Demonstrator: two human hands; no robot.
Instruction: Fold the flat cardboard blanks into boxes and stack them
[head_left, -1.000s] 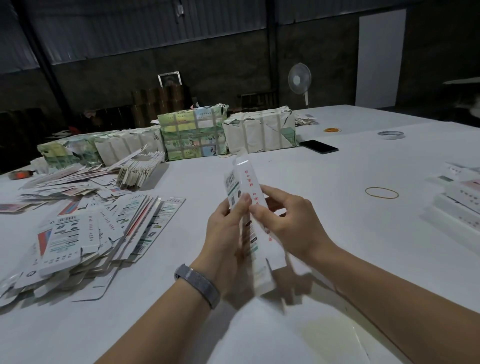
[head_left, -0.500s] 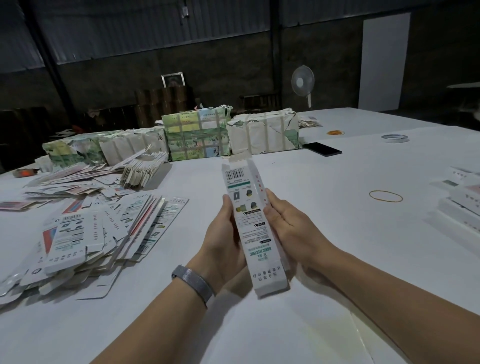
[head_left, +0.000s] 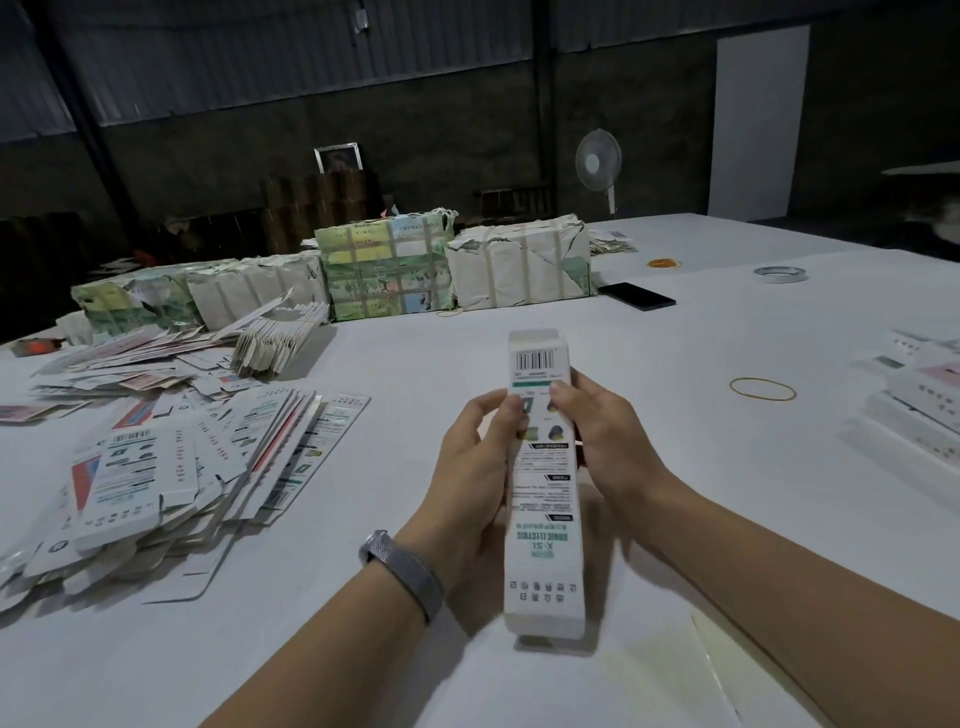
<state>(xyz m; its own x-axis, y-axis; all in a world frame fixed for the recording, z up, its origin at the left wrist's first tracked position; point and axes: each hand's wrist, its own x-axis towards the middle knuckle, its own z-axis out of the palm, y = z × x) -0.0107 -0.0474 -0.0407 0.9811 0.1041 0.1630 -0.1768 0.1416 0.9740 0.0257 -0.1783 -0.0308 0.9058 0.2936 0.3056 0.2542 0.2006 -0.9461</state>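
Top flap now folded shut; both hands (head_left: 475, 467) (head_left: 605, 441) pinch long matte cardboard box (head_left: 543, 499).

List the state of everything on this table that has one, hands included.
Box: folded into shape, held by both hands.
Left hand: grips the box.
Right hand: grips the box.
Flat blanks: unfolded, loosely piled.
Wrapped bundles: strapped, paper torn.
Finished boxes: stacked.
Phone: screen dark.
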